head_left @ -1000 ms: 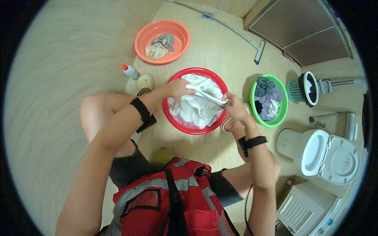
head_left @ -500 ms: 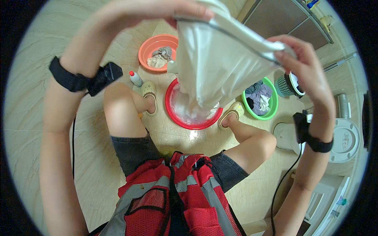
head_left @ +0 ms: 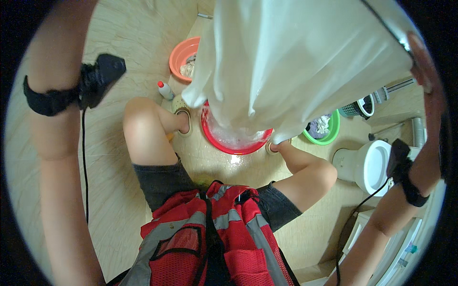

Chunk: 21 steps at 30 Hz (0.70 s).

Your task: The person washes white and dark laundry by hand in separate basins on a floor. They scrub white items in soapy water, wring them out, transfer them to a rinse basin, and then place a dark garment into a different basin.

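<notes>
When handling the broad, wet white cloth (head_left: 305, 71), expect soft, slippery weight; grasp by the hem (head_left: 381, 22), as with right hand (head_left: 422, 66), curled around it; cannot tell unseen left hand's grip.

You have the cloth (head_left: 291, 62) above the middle basin (head_left: 237, 152) between your feet (head_left: 183, 122), bottle (head_left: 165, 90) and far basin (head_left: 176, 58) with clothes (head_left: 187, 71) ahead-left, side basin (head_left: 337, 127) holding laundry (head_left: 322, 125) to your right, bin (head_left: 350, 110) just past it, toilet (head_left: 374, 164) right and nearer you.

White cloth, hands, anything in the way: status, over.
Left hand out of view; right hand gripping edge of white cloth. Cloth spread, hanging above red basin. Cloth blocks view of basin's far side.
</notes>
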Available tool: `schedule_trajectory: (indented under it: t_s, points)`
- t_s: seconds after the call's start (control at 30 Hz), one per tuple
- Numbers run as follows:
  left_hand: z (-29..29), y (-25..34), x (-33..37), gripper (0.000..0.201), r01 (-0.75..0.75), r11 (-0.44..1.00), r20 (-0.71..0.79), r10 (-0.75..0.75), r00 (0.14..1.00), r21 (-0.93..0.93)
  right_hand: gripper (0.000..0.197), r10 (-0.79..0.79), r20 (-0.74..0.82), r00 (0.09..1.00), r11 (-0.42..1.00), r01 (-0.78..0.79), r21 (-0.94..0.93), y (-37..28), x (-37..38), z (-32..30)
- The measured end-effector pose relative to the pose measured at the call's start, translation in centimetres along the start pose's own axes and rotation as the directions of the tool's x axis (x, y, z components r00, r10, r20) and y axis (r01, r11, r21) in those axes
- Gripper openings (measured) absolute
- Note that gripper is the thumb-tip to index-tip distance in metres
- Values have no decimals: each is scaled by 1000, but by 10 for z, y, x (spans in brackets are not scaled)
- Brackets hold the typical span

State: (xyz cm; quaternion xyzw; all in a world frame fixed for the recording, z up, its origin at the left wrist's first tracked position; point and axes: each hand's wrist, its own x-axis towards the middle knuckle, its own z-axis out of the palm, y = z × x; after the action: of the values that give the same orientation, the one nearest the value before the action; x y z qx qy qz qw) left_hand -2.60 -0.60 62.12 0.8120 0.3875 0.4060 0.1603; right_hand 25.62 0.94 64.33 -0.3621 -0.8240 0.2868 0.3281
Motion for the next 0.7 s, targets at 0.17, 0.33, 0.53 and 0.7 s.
schedule_trajectory:
  t_s: [0.17,0.33,0.53,0.7]
  points:
    - [67,-122,-32,37,366,889,341,-266,902,-274,26,205,111,972,979,-201,-46,106,-23,77]
    - [234,-255,-123,42,425,883,393,-469,791,198,23,363,472,803,931,-333,-148,261,-66,202]
    - [359,-322,-250,44,443,756,485,-651,584,482,36,363,463,809,900,-176,-399,414,-146,377]
    - [424,-334,-304,50,382,711,423,-676,603,591,69,610,430,666,767,-359,-531,420,-180,428]
